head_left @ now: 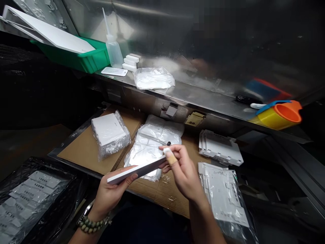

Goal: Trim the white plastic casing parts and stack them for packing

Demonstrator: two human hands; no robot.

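Observation:
A flat white panel (137, 171) is held up edge-on and slanting over the work surface. My left hand (114, 189) grips its lower left end, thumb below the edge. At the upper right end is my right hand (180, 169), with a tan bandage on the thumb and a small white piece (167, 150) pinched at the fingertips. Beneath the panel lies a pile of clear plastic bags (147, 149). To the left sits a plastic-wrapped stack of white panels (109, 130).
White parts (220, 147) and a bagged panel (223, 193) lie at the right. Bagged parts (33, 189) fill a lower-left container. The metal shelf (203, 98) holds a green bin (93, 59), squeeze bottle (114, 52), bags (153, 78) and a yellow-orange cup (276, 117).

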